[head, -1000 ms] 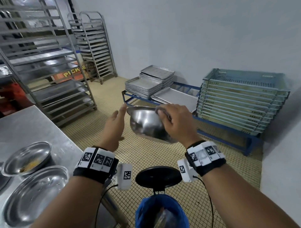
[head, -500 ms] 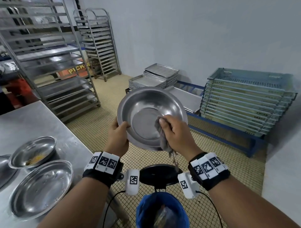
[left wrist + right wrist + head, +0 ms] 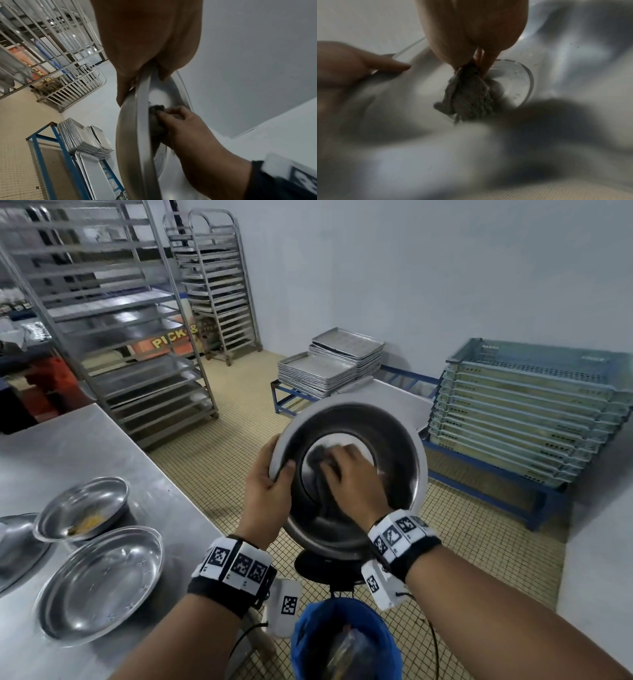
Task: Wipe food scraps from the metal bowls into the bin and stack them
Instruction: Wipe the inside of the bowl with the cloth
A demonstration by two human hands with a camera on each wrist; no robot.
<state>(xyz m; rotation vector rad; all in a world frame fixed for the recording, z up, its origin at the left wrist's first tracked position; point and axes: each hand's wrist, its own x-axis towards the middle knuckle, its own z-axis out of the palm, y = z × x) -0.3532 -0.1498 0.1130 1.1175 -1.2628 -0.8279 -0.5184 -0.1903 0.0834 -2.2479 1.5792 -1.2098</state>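
A large metal bowl (image 3: pixel 394 440) is tilted toward me above the blue-lined bin (image 3: pixel 342 642). My left hand (image 3: pixel 270 491) grips its left rim (image 3: pixel 142 94), thumb inside. My right hand (image 3: pixel 352 477) holds a grey rag (image 3: pixel 469 94) bunched in its fingers and presses it against the bowl's flat bottom (image 3: pixel 517 81). The rag (image 3: pixel 157 109) shows dark under the fingertips in the left wrist view. On the steel table (image 3: pixel 68 446) sit a wide shallow bowl (image 3: pixel 102 580) and a smaller bowl (image 3: pixel 82 508) with yellow scraps inside.
The bin's black lid (image 3: pixel 329 568) stands open behind it. Tall tray racks (image 3: pixel 113 337) stand at the left and back. Stacked metal trays (image 3: pixel 329 368) and stacked crates (image 3: pixel 534 412) rest on a low blue frame (image 3: pixel 507 474) along the wall.
The bowl went from mouth-down to tilted with its inside facing me. My left hand took hold of its rim. The rag in my right hand moved from the lower rim up to the bottom centre.
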